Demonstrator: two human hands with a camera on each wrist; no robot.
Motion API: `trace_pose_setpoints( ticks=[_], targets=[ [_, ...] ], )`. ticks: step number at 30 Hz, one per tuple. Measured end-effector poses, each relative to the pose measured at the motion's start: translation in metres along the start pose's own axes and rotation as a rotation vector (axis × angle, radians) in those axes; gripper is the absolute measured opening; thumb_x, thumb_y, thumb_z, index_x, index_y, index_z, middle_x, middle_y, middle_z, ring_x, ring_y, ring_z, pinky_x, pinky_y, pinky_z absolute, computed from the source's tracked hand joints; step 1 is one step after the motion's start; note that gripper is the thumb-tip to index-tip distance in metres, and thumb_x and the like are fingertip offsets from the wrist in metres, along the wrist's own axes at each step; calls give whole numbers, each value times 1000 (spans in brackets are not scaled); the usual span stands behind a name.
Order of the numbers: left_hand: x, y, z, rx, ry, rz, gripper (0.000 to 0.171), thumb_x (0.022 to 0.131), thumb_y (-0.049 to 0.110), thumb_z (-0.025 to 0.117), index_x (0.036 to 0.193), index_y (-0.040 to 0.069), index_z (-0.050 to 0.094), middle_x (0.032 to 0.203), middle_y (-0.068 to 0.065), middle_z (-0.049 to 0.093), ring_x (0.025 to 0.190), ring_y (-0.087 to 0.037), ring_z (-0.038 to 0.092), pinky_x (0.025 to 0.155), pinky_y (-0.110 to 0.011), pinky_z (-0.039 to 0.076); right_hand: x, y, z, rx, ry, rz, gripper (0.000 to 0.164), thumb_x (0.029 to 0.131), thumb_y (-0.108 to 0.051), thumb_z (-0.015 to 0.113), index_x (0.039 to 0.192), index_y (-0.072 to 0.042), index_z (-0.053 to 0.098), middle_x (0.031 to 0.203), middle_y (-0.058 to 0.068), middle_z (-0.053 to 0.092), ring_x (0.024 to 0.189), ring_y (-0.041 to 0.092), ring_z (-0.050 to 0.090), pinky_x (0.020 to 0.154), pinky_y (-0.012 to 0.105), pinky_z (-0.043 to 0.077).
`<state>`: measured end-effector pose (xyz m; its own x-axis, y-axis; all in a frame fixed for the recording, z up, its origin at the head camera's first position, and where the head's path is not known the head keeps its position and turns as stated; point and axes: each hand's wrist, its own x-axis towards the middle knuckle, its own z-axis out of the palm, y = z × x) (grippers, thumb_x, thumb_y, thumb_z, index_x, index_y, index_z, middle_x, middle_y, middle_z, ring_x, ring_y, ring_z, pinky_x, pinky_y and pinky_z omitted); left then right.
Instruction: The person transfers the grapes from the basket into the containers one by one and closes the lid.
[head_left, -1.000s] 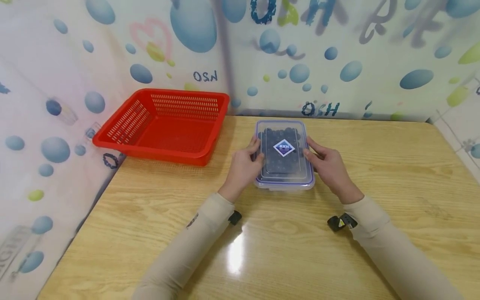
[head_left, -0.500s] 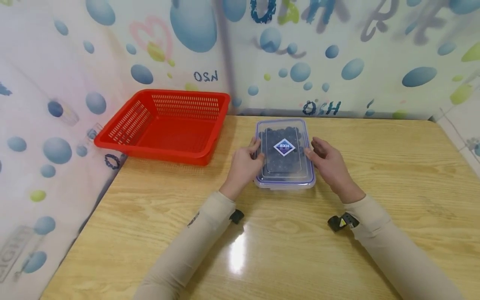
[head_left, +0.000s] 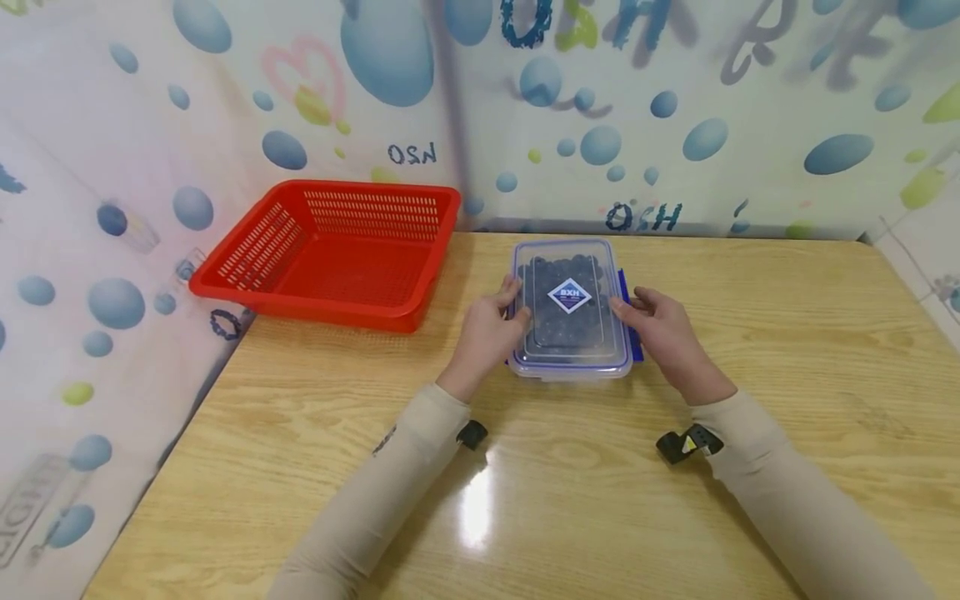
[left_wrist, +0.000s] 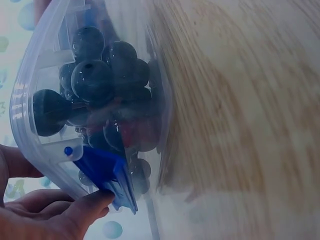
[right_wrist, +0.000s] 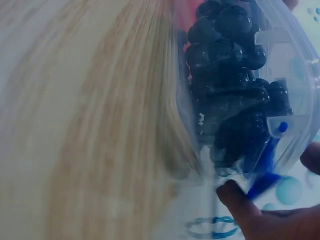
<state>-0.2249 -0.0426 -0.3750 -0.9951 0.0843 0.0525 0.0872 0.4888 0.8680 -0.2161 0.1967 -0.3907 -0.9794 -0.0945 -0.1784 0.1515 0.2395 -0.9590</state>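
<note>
A clear food container [head_left: 566,354] with a blue-edged lid lies on the wooden table in the head view, a BXH label on top. Dark round fruit like grapes [left_wrist: 92,80] fills much of it. My left hand [head_left: 483,342] holds its left side, thumb at the lid's edge and a fingertip on the lowered blue left latch [left_wrist: 107,172]. On the other side, my right hand [head_left: 667,337] has its thumb at the lid's rim and its fingers by the right latch [head_left: 636,337], which sticks outward. In the right wrist view a fingertip is right beside that latch.
A red plastic basket [head_left: 352,310] with slotted walls stands at the back left of the table [head_left: 570,500]. Behind the table hangs a patterned wall covering [head_left: 645,150]. Black straps with small devices circle both wrists.
The right fingers have moved away from the container's side and back beside it, and the right blue latch now sticks out. The left hand stays nearly in place.
</note>
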Motion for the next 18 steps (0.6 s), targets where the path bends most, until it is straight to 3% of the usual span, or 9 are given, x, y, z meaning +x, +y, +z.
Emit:
trace_pose_setpoints(
  ticks=[3,7,18],
  targets=[
    [0,1,0,-10,-1,-7,48,93,4,62,138,-3,47,147,-8,41,135,-14,38,104,-28,35,-2,-2,3,-65,61,-22,75,101,-36,54,152,7,19,144,28,41,125,36,48,102,46,41],
    [0,2,0,-12,3,-6,47,93,3,62,137,-4,48,146,-10,42,135,-15,38,105,-28,35,-2,-4,7,-59,82,-44,65,102,-32,54,149,7,31,144,27,44,125,35,50,98,43,44],
    [6,6,-2,88,3,4,42,91,5,63,131,-4,54,140,-14,47,134,-24,38,108,-34,31,-1,-7,11,-19,141,-49,58,100,-21,58,145,10,37,141,26,46,125,34,51,96,42,45]
  ],
)
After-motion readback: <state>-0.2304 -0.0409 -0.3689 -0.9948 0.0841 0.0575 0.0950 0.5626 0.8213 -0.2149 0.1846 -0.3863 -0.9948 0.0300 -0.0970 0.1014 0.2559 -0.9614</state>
